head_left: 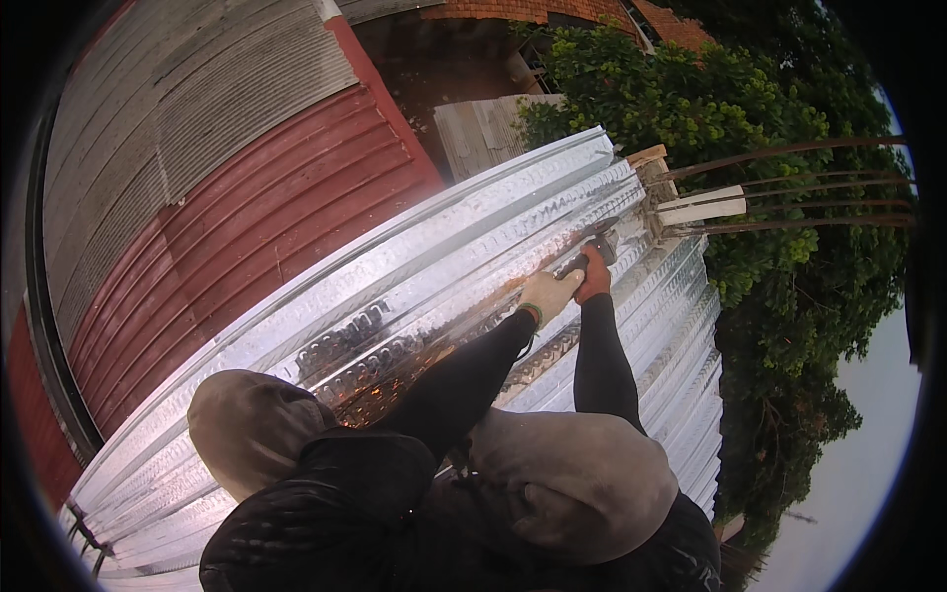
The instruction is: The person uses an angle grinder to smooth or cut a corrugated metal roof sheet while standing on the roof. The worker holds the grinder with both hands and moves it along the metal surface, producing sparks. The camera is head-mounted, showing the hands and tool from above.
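My left hand [547,294], in a pale glove, and my right hand [592,276] are wrapped round a dark angle grinder [601,250], whose head rests at a seam of the shiny corrugated metal sheets [523,187]. The disc is too small to make out clearly. Orange sparks [375,395] spray down the sheet toward the lower left, below my black-sleeved arms. My bent knees [567,474] in grey-beige cloth fill the lower part of the view.
A concrete post top [656,197] with long rusty rebars [819,225] and a pale board [702,205] stands at the upper right. Red corrugated sheeting [247,217] lies beyond the metal edge at left. Leafy trees [641,79] border the right; a drop shows past the sheets.
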`<state>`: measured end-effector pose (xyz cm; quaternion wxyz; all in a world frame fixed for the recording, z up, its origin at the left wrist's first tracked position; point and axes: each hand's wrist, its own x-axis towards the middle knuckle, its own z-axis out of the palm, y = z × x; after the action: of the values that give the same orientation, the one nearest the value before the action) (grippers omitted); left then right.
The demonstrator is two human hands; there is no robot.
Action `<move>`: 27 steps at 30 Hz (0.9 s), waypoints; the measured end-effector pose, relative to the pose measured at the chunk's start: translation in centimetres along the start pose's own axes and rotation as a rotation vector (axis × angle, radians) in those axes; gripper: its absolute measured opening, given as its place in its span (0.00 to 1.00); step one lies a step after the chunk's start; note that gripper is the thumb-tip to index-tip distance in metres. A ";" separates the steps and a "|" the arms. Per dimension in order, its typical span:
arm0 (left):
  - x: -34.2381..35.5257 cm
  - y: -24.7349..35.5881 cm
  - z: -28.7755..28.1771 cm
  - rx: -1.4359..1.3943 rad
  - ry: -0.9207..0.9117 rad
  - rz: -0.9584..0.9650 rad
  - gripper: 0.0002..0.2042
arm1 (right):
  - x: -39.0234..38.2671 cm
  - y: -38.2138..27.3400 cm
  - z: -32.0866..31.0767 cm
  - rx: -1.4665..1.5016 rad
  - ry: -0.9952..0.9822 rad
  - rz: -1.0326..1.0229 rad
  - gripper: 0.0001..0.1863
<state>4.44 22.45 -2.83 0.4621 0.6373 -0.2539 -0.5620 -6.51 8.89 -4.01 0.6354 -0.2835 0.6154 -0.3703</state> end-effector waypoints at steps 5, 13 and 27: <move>-1.0 0.5 -0.9 0.022 -0.024 0.017 0.40 | 0.2 0.6 -0.2 -0.006 -0.003 0.004 0.17; -1.0 0.5 -1.2 0.054 -0.011 0.045 0.40 | 0.2 0.8 0.0 0.012 -0.023 0.040 0.17; -1.7 0.4 -2.0 0.028 0.033 -0.016 0.40 | -0.9 1.0 0.8 0.032 0.022 0.000 0.16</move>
<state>5.97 24.31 -1.75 0.4527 0.6550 -0.2490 -0.5514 -5.53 10.12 -4.27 0.6331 -0.2691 0.6163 -0.3832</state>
